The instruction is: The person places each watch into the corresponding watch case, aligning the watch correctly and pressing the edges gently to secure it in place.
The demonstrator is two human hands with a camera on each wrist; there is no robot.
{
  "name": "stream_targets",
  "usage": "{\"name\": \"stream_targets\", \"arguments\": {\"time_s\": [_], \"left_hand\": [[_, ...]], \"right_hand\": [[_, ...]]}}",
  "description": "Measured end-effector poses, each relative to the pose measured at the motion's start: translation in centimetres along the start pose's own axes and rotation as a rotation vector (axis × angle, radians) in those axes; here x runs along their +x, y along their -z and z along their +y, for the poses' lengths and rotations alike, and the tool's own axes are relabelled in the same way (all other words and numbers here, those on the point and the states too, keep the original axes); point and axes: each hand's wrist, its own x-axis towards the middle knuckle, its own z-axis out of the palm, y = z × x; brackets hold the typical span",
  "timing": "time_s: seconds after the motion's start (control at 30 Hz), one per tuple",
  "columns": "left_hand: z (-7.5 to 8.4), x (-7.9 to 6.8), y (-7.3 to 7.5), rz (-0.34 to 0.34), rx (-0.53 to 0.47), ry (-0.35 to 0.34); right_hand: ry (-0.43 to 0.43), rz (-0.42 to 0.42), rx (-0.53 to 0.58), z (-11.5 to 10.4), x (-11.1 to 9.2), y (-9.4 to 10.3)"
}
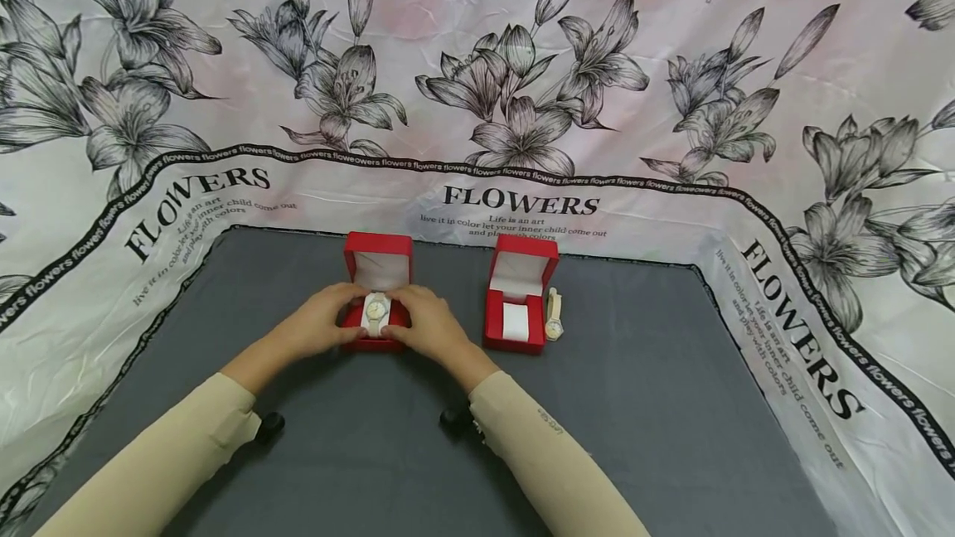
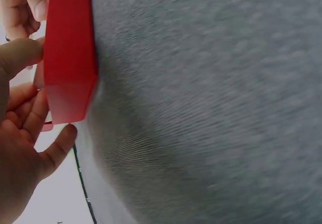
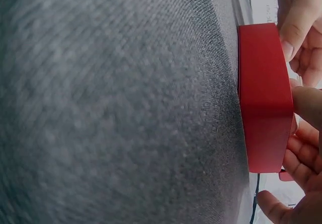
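A red watch box [image 1: 378, 345] stands with its lid up on the grey cloth, a little left of centre in the head view. Inside it lies a wristwatch [image 1: 376, 309] with a pale strap and round dial, on a white cushion. My left hand [image 1: 322, 321] grips the watch and cushion from the left, thumb at the near end and fingers at the far end. From the right, my right hand [image 1: 430, 323] holds them the same way. Both wrist views show the box's red outer walls [image 2: 70, 48] [image 3: 266, 78], which hide the watch.
To the right stands a second open red box [image 1: 515, 346] with a white cushion [image 1: 516, 322] in it. Another pale-strapped watch [image 1: 554, 315] lies against its right side. The grey cloth [image 1: 642, 404] is bordered by a flower-printed sheet [image 1: 522, 147] behind the boxes.
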Motion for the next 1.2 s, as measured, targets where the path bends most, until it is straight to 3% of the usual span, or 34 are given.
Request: {"name": "stream_targets", "arguments": {"time_s": [0.3,0.5,0.77,1.03,1.2], "left_hand": [[0.3,0.5,0.3,-0.044,0.012,0.017],[0.1,-0.1,0.6,-0.023,-0.024,0.064],[-0.1,-0.9,3.2,-0.026,-0.099,0.144],[-1.1,-0.5,5.7,-0.014,-0.079,0.197],[-2.0,0.1,6.7,0.004,-0.122,0.227]], "right_hand": [[0.015,-0.025,-0.019,-0.1,0.1,-0.1],[0.055,-0.011,0.118,0.5,-0.1,0.4],[0.077,0.077,0.277,2.1,-0.7,2.9],[0.029,0.151,0.295,4.1,-0.4,5.1],[0.003,0.163,0.354,4.2,0.5,5.5]]}}
